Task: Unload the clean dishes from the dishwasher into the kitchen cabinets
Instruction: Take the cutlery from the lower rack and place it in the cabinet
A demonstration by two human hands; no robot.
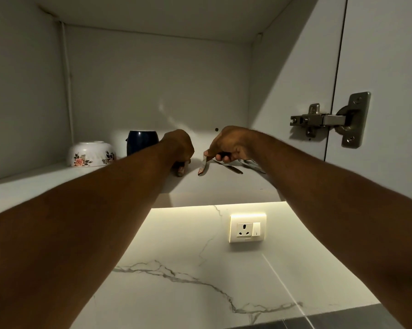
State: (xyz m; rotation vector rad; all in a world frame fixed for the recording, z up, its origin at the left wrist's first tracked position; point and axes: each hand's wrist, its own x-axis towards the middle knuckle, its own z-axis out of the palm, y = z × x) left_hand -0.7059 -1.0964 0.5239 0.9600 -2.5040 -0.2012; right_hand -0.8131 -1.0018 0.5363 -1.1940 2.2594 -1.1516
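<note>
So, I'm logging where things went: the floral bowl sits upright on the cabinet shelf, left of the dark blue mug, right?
No. The head view shows the floral bowl sits upside down, not upright, on the cabinet shelf, left of the dark blue mug.

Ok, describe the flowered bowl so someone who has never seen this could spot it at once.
Look in the open wall cabinet, on its shelf, at the far left. The bowl sits upside down there, beside a dark blue mug. It alone is white with painted flowers.
</note>
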